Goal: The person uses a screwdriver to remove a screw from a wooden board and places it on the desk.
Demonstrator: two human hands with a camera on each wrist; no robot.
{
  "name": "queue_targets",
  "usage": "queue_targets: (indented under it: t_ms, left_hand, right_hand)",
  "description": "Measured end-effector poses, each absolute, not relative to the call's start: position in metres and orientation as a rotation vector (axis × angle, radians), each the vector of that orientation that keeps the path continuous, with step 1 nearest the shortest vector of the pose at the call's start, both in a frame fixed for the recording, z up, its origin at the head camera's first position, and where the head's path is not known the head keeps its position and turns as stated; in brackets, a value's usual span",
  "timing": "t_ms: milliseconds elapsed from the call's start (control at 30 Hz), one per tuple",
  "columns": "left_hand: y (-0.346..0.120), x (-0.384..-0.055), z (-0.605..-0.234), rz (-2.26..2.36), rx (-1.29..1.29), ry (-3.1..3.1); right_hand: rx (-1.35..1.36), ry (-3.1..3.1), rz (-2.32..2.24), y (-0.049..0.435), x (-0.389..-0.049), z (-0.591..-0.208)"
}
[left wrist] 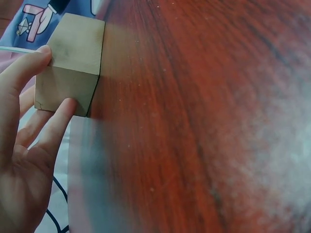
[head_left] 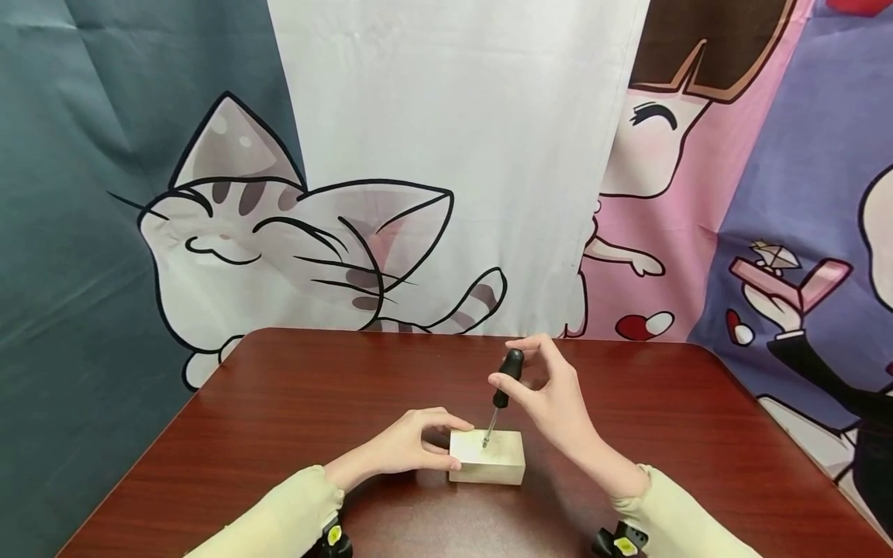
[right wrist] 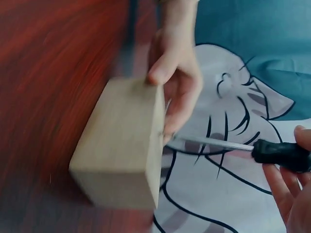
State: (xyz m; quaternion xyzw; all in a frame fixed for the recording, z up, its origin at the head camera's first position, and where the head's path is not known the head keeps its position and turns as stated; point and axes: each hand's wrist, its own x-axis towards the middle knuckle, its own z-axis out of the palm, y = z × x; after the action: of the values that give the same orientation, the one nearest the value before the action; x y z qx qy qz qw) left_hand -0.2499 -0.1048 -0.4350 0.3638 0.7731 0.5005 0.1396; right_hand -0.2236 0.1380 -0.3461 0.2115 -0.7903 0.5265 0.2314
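- Pale wood, front and centre: the block [head_left: 488, 473] sits flat on the reddish-brown bench [head_left: 314, 395], broad face up, right between the two hands.
- Left hand [head_left: 405, 443] on anchor duty, pinching the block's left end — thumb at the near side, fingers at the far side.
- Right hand [head_left: 561, 395] up above, gripping the screwdriver [head_left: 512, 366] by its black handle, thumb against fingers.
- Follow the metal shaft [right wrist: 214, 142] down, and its tip is at a small metal piece [head_left: 485, 444] on the block's top; probably a screw, though it's too small to be certain.
- And there's a lean on that driver, the handle tipped over to the right hand's side!
- So the step in hand looks like working that screw; going in or backing out, this moment can't tell us.
- The next move, I'd say, calls for a well-seated tip, a straighter shaft and a twist from the right fingers — with the left pinch stopping any swivel. Leave that tilt in, and the tip could slip.
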Motion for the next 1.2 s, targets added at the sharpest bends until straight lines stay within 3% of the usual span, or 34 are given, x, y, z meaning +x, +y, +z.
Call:
queue_targets:
  t_ms: [300, 700, 967, 1200]
  left_hand:
    - [-0.105, -0.249, -0.433, 1.438, 1.024, 2.227]
    - [-0.105, -0.25, -0.434, 1.443, 1.013, 2.239]
    - [-0.105, -0.251, -0.437, 1.454, 1.025, 2.225]
    - [-0.105, -0.253, -0.437, 1.439, 1.019, 2.234]
  right_hand:
    - [0.597, -2.169, 1.708, 0.144, -0.225, -0.344]
    - [0.961, -2.092, 1.64, 0.146, -0.227, -0.353]
    - [0.577, -2.152, 1.474, 0.137, -0.226, -0.355]
    - [0.501, -2.103, 1.705, 0.137, -0.227, -0.35]
